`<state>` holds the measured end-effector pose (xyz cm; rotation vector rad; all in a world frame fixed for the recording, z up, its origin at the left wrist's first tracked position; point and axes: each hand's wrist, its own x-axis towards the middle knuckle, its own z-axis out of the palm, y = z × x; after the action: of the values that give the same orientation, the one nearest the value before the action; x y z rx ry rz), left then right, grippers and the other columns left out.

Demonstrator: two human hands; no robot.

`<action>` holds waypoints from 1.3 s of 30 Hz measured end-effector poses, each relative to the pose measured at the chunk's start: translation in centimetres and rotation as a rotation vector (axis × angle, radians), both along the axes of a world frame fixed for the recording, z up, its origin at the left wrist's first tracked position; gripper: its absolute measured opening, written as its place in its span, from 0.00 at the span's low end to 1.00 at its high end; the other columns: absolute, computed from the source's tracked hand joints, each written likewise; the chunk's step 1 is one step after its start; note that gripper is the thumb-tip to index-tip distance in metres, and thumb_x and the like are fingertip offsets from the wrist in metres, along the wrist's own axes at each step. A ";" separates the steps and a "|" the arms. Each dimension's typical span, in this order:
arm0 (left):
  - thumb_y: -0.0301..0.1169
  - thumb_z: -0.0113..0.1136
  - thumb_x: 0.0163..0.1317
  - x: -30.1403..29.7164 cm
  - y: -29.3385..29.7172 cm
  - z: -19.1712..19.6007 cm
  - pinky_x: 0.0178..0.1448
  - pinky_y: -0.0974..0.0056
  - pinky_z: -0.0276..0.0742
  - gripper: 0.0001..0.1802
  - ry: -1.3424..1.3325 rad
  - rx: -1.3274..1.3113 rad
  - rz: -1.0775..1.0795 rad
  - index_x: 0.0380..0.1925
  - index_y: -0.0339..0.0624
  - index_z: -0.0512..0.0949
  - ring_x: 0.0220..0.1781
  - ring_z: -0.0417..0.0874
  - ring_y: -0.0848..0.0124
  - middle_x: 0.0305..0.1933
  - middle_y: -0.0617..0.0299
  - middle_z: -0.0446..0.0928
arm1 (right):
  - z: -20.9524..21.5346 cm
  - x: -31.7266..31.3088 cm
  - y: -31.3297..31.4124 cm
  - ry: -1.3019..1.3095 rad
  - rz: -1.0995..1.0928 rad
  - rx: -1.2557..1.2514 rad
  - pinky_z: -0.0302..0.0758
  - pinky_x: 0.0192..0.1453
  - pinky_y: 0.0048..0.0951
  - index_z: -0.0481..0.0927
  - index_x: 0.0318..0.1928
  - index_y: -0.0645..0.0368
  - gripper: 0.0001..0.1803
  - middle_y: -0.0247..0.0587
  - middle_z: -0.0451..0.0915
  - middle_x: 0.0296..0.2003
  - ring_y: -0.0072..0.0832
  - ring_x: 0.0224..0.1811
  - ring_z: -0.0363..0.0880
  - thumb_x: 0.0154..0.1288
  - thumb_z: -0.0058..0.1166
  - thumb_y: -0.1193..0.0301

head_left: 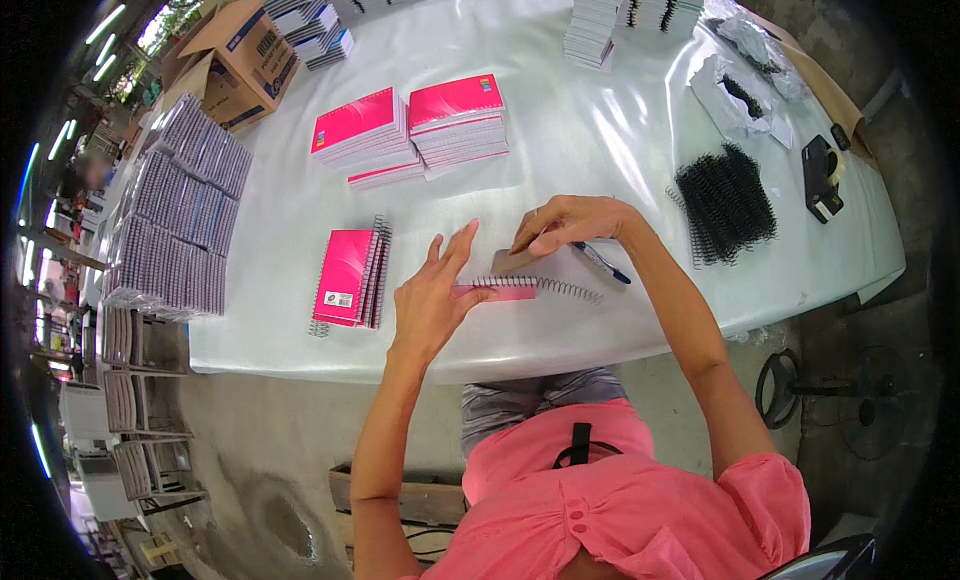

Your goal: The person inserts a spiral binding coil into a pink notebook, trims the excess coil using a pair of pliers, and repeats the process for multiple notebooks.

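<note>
A pink notebook (pixel 512 294) is held edge-up at the table's near side by my left hand (pixel 428 298). The thumb presses on its pink cover, while the other fingers reach up behind it. Along its upper edge runs a wire spiral (pixel 570 289), whose loose end sticks out to the right beyond the notebook. My right hand (pixel 578 220) pinches a small flat brownish piece (pixel 513 263), its lower edge close to the spiral; whether they touch I cannot tell. Beside the right hand lies a blue pen (pixel 605 263).
Pink notebooks with protruding spirals (pixel 346 277) lie at left. Behind stand stacks of pink notebooks (pixel 455 100). Black spirals (pixel 735 205) are heaped at right near a tape dispenser (pixel 822 178). Wrapped notebook stacks (pixel 180 210) and a cardboard box (pixel 240 65) stand at far left.
</note>
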<state>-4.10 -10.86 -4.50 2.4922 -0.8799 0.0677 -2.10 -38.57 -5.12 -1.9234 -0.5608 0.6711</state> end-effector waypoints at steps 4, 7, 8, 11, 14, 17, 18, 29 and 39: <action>0.30 0.76 0.44 0.1 0.6 -1.8 0.54 0.60 0.80 0.57 0.207 -0.398 0.062 0.74 0.58 0.53 0.62 0.77 0.55 0.68 0.55 0.70 | -1.6 0.0 -0.2 0.166 -0.005 0.565 0.71 0.55 0.27 0.81 0.54 0.63 0.34 0.40 0.82 0.48 0.27 0.50 0.78 0.61 0.60 0.45; 0.22 0.76 0.43 0.3 1.2 -3.3 0.51 0.66 0.81 0.59 0.290 -0.631 0.113 0.74 0.56 0.51 0.59 0.80 0.65 0.68 0.54 0.70 | -0.5 0.1 1.1 0.026 -0.035 -0.004 0.71 0.56 0.27 0.81 0.53 0.65 0.34 0.40 0.82 0.49 0.27 0.50 0.78 0.61 0.60 0.46; 0.21 0.75 0.43 0.1 1.3 -3.7 0.49 0.68 0.80 0.59 0.392 -0.652 0.142 0.74 0.55 0.52 0.59 0.79 0.69 0.68 0.53 0.70 | -0.8 -0.3 1.0 0.153 -0.061 0.298 0.71 0.55 0.28 0.81 0.53 0.66 0.35 0.40 0.82 0.49 0.27 0.49 0.77 0.61 0.59 0.45; 0.19 0.73 0.45 0.0 1.1 -4.5 0.47 0.72 0.80 0.57 0.507 -0.761 0.123 0.74 0.54 0.52 0.59 0.77 0.73 0.67 0.52 0.71 | 0.1 0.0 1.4 0.176 -0.068 0.347 0.70 0.54 0.29 0.81 0.53 0.67 0.37 0.42 0.81 0.48 0.27 0.48 0.76 0.61 0.57 0.43; 0.17 0.72 0.47 0.0 1.2 -5.0 0.46 0.74 0.79 0.56 0.521 -0.862 0.073 0.74 0.53 0.53 0.60 0.76 0.74 0.67 0.51 0.71 | 0.1 0.0 1.6 0.123 -0.064 0.273 0.70 0.52 0.28 0.81 0.53 0.65 0.36 0.41 0.82 0.46 0.26 0.47 0.76 0.61 0.57 0.43; 0.16 0.71 0.47 0.1 1.0 -5.1 0.45 0.74 0.79 0.55 0.521 -0.892 0.066 0.74 0.52 0.53 0.60 0.75 0.75 0.66 0.51 0.72 | 0.5 0.2 1.8 0.115 -0.050 0.287 0.70 0.53 0.28 0.81 0.53 0.64 0.33 0.39 0.82 0.44 0.25 0.46 0.76 0.63 0.56 0.45; 0.16 0.71 0.47 0.1 1.0 -5.1 0.44 0.73 0.79 0.55 0.522 -0.893 0.057 0.74 0.53 0.52 0.59 0.75 0.76 0.66 0.51 0.72 | 0.7 0.2 2.0 0.052 -0.029 0.137 0.70 0.55 0.28 0.82 0.53 0.64 0.32 0.39 0.82 0.43 0.24 0.47 0.76 0.65 0.56 0.46; 0.16 0.70 0.50 0.2 0.9 -6.1 0.43 0.75 0.75 0.54 0.560 -0.910 0.064 0.75 0.54 0.51 0.53 0.76 0.80 0.65 0.51 0.73 | 1.1 -0.1 3.5 0.034 -0.013 0.073 0.71 0.53 0.31 0.81 0.53 0.64 0.27 0.40 0.82 0.43 0.28 0.44 0.76 0.67 0.55 0.53; 0.21 0.72 0.50 0.1 0.8 -6.8 0.58 0.69 0.75 0.54 0.562 -0.900 0.003 0.75 0.51 0.51 0.65 0.74 0.67 0.67 0.50 0.71 | 1.1 -0.1 4.0 -0.106 0.014 -0.054 0.70 0.57 0.31 0.81 0.53 0.62 0.26 0.39 0.80 0.48 0.30 0.49 0.74 0.67 0.54 0.52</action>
<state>-3.96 -10.03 -11.31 1.5408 -0.4474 -0.1888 -2.23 -34.61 -4.02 -2.0164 -0.6288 0.6013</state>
